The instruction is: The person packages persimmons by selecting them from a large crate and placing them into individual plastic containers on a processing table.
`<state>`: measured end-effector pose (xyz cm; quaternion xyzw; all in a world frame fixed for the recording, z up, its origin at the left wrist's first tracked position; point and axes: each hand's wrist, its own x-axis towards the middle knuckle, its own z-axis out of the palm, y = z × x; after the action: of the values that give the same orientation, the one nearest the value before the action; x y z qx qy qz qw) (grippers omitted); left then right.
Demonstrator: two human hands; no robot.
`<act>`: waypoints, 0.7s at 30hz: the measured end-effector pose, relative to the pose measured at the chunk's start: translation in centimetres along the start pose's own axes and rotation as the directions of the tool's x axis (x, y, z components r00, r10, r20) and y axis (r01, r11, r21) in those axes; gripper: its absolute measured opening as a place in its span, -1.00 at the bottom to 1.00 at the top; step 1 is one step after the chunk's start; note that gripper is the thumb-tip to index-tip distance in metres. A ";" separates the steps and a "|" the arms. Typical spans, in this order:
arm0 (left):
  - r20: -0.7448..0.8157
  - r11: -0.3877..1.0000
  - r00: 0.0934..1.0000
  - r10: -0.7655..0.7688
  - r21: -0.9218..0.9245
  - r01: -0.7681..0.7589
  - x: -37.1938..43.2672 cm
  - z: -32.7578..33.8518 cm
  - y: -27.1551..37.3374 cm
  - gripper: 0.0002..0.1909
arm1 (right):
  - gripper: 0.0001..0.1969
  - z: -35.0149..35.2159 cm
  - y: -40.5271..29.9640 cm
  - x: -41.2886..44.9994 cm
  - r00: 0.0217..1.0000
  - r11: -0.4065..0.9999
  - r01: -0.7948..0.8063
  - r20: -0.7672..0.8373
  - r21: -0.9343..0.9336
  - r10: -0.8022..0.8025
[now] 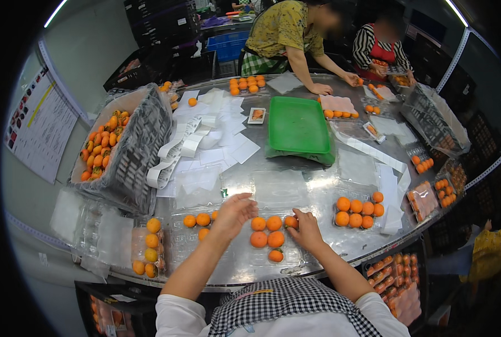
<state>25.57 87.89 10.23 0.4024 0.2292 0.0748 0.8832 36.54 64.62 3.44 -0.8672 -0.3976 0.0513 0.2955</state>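
In front of me on the metal table is a clear plastic tray (257, 255) partly filled with orange persimmons (258, 239). My right hand (308, 234) has its thumb and fingers around a persimmon (291, 222) at the tray's right side. Above the tray's left edge, my left hand (237, 212) is held with fingers apart and nothing in it. Its wrist and forearm partly cover a second clear tray (181, 240), which holds a few persimmons along its upper and right parts. Behind the middle tray spreads its clear lid (280, 189).
A plastic-lined crate of persimmons (103, 145) stands at left beside paper sheets and label strips (187, 141). A green tray (299, 126) lies mid-table. Another filled pack (355, 212) is at right. Two people (284, 38) work across the table. Packed crates (396, 282) sit below the edge.
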 end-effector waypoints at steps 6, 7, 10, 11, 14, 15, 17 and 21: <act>0.007 0.986 0.986 -0.165 0.034 0.165 -1.5 1.6 -6.6 -0.70 | -0.36 -3.3 -1.5 -0.1 0.994 0.738 -0.018 -0.067 0.674 0.086; 0.049 0.980 0.979 -0.199 0.013 0.199 -2.3 2.3 -6.6 -0.67 | -0.35 -4.0 -2.1 -0.3 0.995 0.684 0.025 -0.081 0.729 0.051; 0.235 0.974 0.951 -0.202 -0.057 0.221 -4.1 4.8 -5.8 -0.61 | -0.33 -5.3 -4.0 -0.7 0.992 0.542 0.119 -0.122 0.832 -0.030; 0.303 0.972 0.935 -0.184 -0.083 0.218 -4.7 5.6 -5.4 -0.59 | -0.33 -5.7 -4.6 -0.9 0.991 0.526 0.130 -0.125 0.841 -0.045; 0.334 0.989 0.939 -0.083 -0.085 0.117 -5.7 6.8 -4.8 -0.53 | -0.33 -6.2 -5.9 -1.5 0.990 0.452 0.140 -0.130 0.881 -0.054; 0.343 0.993 0.938 -0.052 -0.082 0.084 -6.0 7.1 -4.7 -0.51 | -0.33 -6.4 -6.0 -1.6 0.990 0.426 0.140 -0.132 0.894 -0.049; 0.343 0.996 0.939 -0.025 -0.070 0.052 -6.7 7.6 -4.4 -0.52 | -0.32 -6.7 -6.2 -1.8 0.986 0.429 0.168 -0.149 0.887 -0.078; 0.361 0.991 0.933 -0.008 -0.119 0.054 -7.0 7.5 -4.6 -0.55 | -0.33 -7.4 -6.6 -2.0 0.987 0.453 0.158 -0.139 0.877 -0.075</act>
<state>22.59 77.54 13.54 0.3488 0.0650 0.0004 0.9350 33.24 63.05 12.84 -0.5601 -0.3595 0.1949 0.7204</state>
